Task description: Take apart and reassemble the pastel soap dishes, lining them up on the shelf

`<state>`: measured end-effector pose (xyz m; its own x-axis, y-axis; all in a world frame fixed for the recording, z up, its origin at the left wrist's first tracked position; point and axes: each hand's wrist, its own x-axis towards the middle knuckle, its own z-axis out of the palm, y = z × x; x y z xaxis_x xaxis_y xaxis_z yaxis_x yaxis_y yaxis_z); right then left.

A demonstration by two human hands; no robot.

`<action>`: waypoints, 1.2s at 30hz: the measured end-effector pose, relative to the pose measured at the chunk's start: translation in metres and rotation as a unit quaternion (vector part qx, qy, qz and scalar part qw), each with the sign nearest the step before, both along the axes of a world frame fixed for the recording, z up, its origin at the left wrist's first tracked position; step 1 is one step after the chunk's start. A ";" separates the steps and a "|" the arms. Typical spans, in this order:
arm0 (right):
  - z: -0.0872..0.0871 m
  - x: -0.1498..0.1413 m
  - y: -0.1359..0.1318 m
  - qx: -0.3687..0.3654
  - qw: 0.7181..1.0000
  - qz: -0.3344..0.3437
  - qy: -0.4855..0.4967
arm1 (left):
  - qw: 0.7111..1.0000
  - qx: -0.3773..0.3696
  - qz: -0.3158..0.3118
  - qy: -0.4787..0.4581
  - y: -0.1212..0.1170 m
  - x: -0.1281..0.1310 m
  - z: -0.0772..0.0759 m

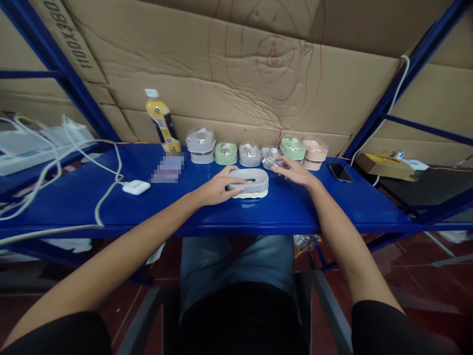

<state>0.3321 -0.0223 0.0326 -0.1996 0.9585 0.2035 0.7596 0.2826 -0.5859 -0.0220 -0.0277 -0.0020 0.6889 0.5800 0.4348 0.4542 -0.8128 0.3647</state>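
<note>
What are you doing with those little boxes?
The left hand is on a grey box on the blue table. The right hand has its fingers at a clear lid beside it. More boxes, grey, green and peach, stand in a row behind.

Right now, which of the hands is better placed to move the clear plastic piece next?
Probably the right. The right hand has its fingers at the clear plastic piece, while the left hand is on the grey container, farther from it.
</note>
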 end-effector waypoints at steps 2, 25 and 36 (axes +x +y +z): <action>0.004 0.002 -0.001 -0.004 1.000 -0.004 -0.007 | 1.000 0.005 0.022 -0.013 0.004 -0.004 0.001; 0.003 0.013 0.006 -0.052 0.991 0.071 -0.098 | 0.991 -0.048 0.119 -0.029 0.039 -0.034 -0.002; 0.003 0.008 0.003 -0.031 0.997 0.052 -0.048 | 0.995 -0.008 0.080 -0.060 0.019 -0.023 0.009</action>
